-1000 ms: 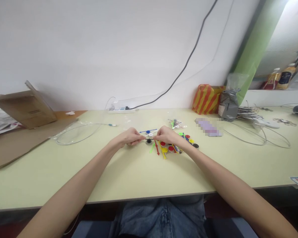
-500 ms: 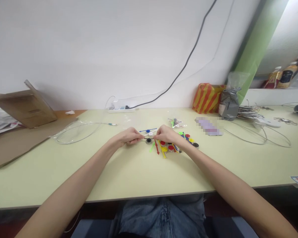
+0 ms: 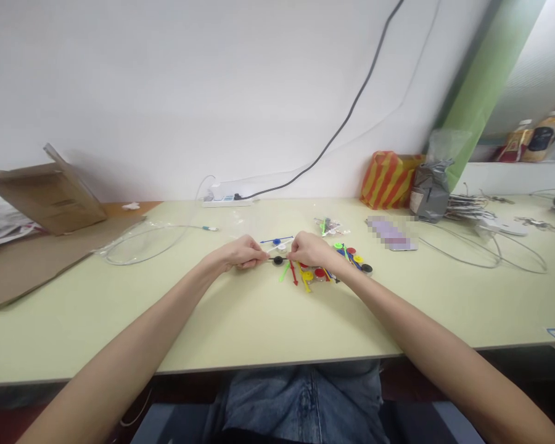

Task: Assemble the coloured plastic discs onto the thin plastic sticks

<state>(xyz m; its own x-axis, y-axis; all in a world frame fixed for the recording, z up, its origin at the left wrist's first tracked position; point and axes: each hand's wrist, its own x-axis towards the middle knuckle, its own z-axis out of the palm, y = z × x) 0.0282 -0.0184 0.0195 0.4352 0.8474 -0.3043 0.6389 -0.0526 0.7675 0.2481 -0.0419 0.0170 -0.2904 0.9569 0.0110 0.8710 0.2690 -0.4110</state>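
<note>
My left hand and my right hand are both pinched on the two ends of a thin black stick with a black disc on it, held just above the pale green table. Under and right of my right hand lies a pile of small coloured plastic discs and arrow-tipped sticks in red, yellow, green and blue. A blue stick with a blue disc lies just behind my hands.
A clear coiled cable lies to the left, a power strip at the wall. A small bag of parts, a blurred purple item, a striped bag and a grey bag stand right. Cardboard lies far left.
Both hands have stayed pinched on the black stick with hardly any movement; the view has shifted slightly.
</note>
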